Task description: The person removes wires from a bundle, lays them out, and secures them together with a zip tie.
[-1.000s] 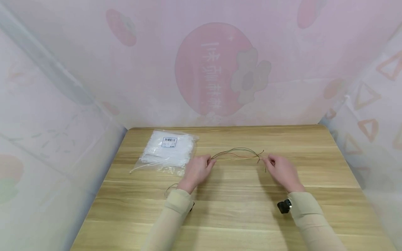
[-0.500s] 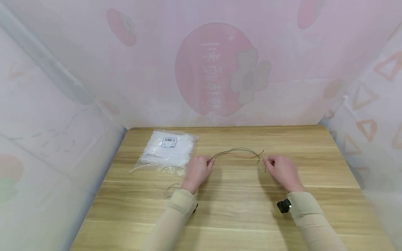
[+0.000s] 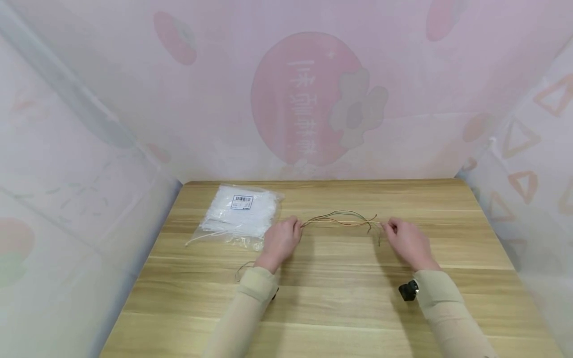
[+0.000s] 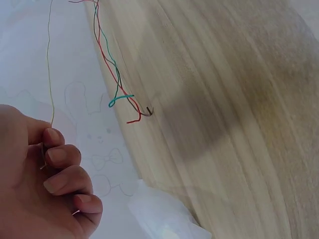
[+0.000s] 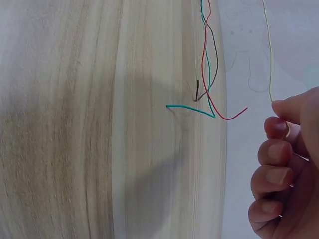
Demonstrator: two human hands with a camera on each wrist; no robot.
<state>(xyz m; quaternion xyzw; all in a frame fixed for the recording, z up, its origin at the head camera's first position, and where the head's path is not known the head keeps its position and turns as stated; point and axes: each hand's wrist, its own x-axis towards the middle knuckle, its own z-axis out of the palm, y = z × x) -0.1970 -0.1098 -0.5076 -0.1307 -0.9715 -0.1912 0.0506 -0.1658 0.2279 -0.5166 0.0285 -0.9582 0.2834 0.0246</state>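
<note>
Between my two hands a yellow wire [image 3: 346,222] is stretched nearly straight. My left hand [image 3: 282,238] pinches one end of it between thumb and forefinger, and the left wrist view shows the other fingers curled. My right hand [image 3: 409,242] pinches the opposite end, with a short tip showing inside the fingers [image 5: 275,127] in the right wrist view. Red wire [image 5: 204,55], green wire [image 5: 192,108] and dark wire [image 5: 216,55] hang in a loose bundle beside the yellow one, their bent ends free of both hands.
On the wooden table [image 3: 331,303], left of my left hand, lies a clear bag of white strips [image 3: 239,211] with a barcode label [image 3: 241,202]. A thin wire loop [image 3: 241,268] shows beside my left wrist. Printed cloth walls [image 3: 215,124] enclose the table's back and sides.
My right hand has shifted slightly right. The yellow wire has risen in the head view and now crosses the red wire. The bag has not moved.
</note>
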